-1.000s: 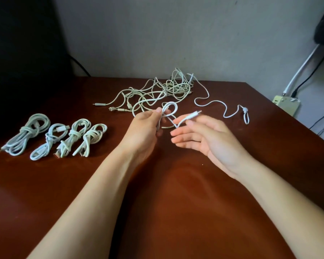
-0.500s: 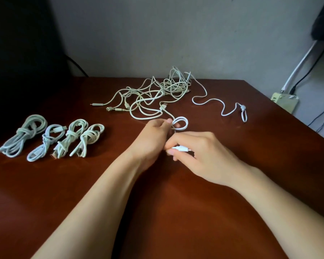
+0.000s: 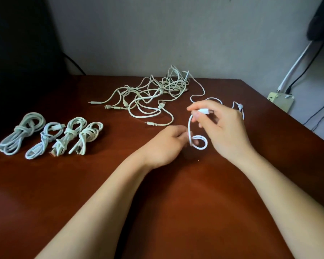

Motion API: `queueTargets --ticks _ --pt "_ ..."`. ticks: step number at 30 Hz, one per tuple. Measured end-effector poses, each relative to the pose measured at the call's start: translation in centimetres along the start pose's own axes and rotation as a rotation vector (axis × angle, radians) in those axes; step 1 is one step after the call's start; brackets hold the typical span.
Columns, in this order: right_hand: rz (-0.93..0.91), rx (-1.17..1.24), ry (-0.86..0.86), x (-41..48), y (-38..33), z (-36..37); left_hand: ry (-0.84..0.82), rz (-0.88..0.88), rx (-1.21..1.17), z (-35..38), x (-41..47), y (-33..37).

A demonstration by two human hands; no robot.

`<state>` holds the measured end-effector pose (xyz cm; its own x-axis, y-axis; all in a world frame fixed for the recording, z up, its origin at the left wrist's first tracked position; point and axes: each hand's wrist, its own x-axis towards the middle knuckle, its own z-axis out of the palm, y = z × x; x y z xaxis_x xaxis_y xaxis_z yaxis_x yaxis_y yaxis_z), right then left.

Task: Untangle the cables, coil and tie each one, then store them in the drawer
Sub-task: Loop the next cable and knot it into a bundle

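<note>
A person's two bare forearms reach out over a dark reddish-brown bench (image 3: 157,212). The right hand (image 3: 224,129) is raised a little, and its grip is closed: thumb and forefinger pinch the plug (image 3: 204,110) at the end of a white cable (image 3: 189,128). From that pinch the cable drops straight down and curls into a small loop (image 3: 201,146) just below the grip. The left hand (image 3: 165,146) sits immediately left of the loop, its fingers curled and its grip closed on the cable where the loop crosses itself; the fingertips are mostly hidden behind the hand, though one shows through the loop. More of the white cable shows beyond the right hand's grip, snaking across the bench and reaching the tangle; how it joins the held part is hidden by the hand. Beyond and to the left of both grips lies a loose tangle of cables (image 3: 157,90), pale and heaped, with several plug ends trailing out toward the hands. Well to the left of the left grip, a row of four coiled bundles (image 3: 71,136) lies side by side, each knotted around its middle. Far to the right of the right grip, past the bench edge, a pale power strip (image 3: 280,101) sits against the grey wall (image 3: 157,34).
</note>
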<state>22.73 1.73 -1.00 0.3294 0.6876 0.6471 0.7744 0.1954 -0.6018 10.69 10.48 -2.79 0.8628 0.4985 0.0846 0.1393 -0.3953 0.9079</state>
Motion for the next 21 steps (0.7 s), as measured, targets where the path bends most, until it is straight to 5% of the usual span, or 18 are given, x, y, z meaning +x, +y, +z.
queueTargets --ticks 7,14,18,21 --pt "0.114 -0.077 0.078 0.3 1.8 -0.1 0.173 -0.039 -0.448 -0.4 0.1 1.2" --pt "0.065 -0.15 -0.099 -0.6 0.9 1.3 0.461 -0.077 -0.834 -1.2 0.2 1.8" --pt "-0.003 -0.196 -0.261 -1.2 0.2 2.0 0.519 -0.098 -0.79 -1.2 0.4 1.4" --pt "-0.07 -0.288 -0.284 -1.4 -0.1 1.9 0.511 -0.086 -0.492 -0.8 0.3 0.6"
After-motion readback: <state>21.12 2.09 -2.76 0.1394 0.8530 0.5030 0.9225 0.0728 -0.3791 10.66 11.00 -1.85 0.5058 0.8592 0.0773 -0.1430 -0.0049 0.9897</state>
